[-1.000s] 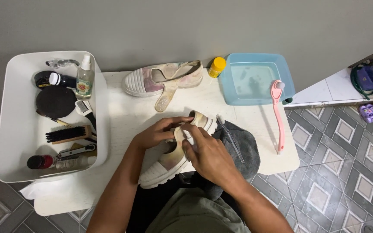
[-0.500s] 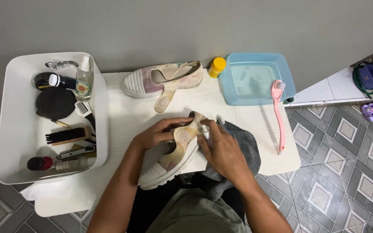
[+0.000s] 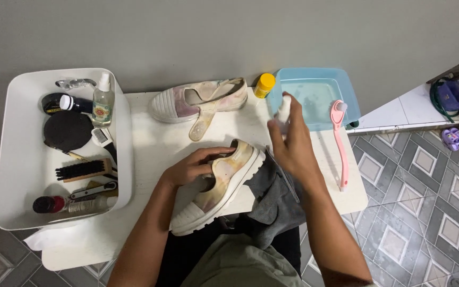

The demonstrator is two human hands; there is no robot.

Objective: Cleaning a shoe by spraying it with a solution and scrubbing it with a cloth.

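1. The left hand (image 3: 189, 169) lies on the near shoe (image 3: 221, 183), fingers curled into its opening, which steadies it at the front edge of the white desk (image 3: 150, 143). The shoe rests tilted, heel up and away, toe toward the person.
2. The right hand (image 3: 293, 143) is raised above the desk, closed around a small white bottle (image 3: 283, 110) held upright, just beyond the shoe's heel.
3. A grey cloth (image 3: 274, 196) hangs off the desk edge under the right forearm, touching the shoe's side, within easy reach.
4. The second shoe (image 3: 197, 100) sits at the back of the desk, an insole (image 3: 202, 125) leaning out of it, apart from the one in hand.
5. A blue basin (image 3: 341, 85) holding water stands at the right, with a pink brush (image 3: 339, 143) and a yellow-capped jar (image 3: 265, 85) beside it.
6. A white tub (image 3: 6, 159) at the left keeps brushes and bottles together.
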